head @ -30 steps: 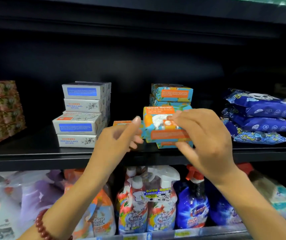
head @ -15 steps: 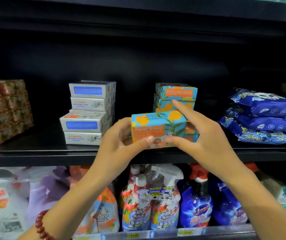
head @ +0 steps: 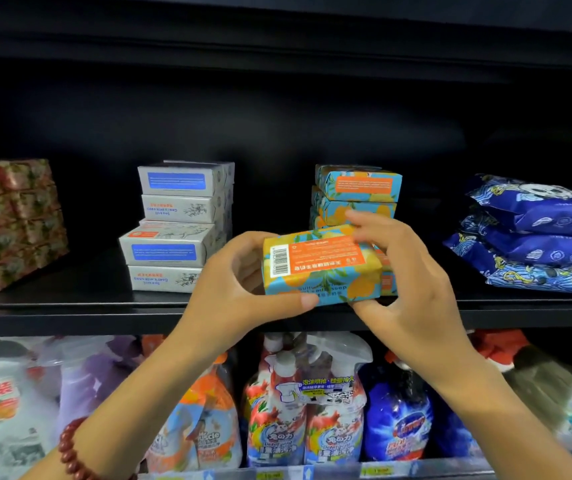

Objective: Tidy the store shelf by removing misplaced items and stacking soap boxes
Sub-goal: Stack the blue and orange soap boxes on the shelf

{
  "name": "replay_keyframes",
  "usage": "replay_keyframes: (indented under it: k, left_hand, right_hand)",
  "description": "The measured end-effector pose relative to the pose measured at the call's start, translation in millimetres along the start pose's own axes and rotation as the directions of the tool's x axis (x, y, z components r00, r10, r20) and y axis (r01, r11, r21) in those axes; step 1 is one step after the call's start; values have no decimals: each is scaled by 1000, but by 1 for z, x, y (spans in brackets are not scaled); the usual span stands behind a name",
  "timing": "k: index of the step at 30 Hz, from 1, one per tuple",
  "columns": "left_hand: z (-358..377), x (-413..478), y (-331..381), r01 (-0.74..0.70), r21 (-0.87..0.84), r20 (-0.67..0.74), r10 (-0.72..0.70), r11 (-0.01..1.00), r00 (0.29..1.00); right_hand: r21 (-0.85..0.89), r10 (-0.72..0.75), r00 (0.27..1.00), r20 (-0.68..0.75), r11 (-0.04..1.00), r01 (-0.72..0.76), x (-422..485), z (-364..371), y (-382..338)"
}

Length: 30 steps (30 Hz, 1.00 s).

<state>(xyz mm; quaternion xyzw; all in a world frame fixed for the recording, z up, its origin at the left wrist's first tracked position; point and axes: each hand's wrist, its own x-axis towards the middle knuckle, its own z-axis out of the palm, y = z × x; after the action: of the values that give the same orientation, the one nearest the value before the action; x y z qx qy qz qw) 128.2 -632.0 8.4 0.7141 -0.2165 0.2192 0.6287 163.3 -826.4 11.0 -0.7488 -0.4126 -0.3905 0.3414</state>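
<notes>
At frame centre the left hand (head: 239,292) and right hand (head: 412,285) each grip an end of an orange-and-blue soap box (head: 322,268), thumbs beneath, barcode up. The box is at the front edge of the black shelf (head: 70,311), before the matching stack (head: 357,192). White soap boxes (head: 177,230) stand left of centre.

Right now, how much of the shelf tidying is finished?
Looks done: a blue-and-orange soap stack stands at the back of the black shelf. In hand: the left hand and right hand both grip a barcoded soap box in front of it. Left: setting it on that stack, and probably straightening the white goat milk soap boxes, where one juts forward.
</notes>
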Motion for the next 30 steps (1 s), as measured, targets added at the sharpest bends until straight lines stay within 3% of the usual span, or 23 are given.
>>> replay_keyframes:
  k: [4, 9, 14, 18, 21, 23, 26, 30]
  left_hand:
    - [-6, 0, -3, -131, 139, 15, 131, 982, 991]
    - [-7, 1, -9, -283, 306, 86, 270, 909, 959]
    - [-12, -1, -17, -304, 389, 104, 286, 870, 953]
    - [-14, -5, -12, -95, 230, 84, 77, 969, 993]
    - [-12, -2, -5, 46, 109, 50, -51, 993, 997]
    - [-11, 0, -4, 61, 95, 45, -65, 994, 997]
    - [-13, 1, -5, 23, 147, 0, -24, 989, 1000]
    - [-20, 3, 0, -27, 321, -126, 71, 947, 989]
  right_hand:
    - [132, 312, 917, 248, 927, -351, 5, -8, -7]
    - [232, 390, 876, 285, 858, -458, 15, -7, -5]
    - [201, 311, 929, 199, 915, -350, 17, -7, -5]
    - [3, 41, 999, 1, 999, -41, 12, 1, -5]
    - [23, -74, 996, -55, 997, 76, 9, 8, -2]
    - [24, -120, 989, -81, 992, 122, 5, 13, 0]
    - [-15, -133, 989, -59, 991, 132, 1, 20, 5]
    - [-2, 18, 998, -65, 1000, -19, -6, 20, 10]
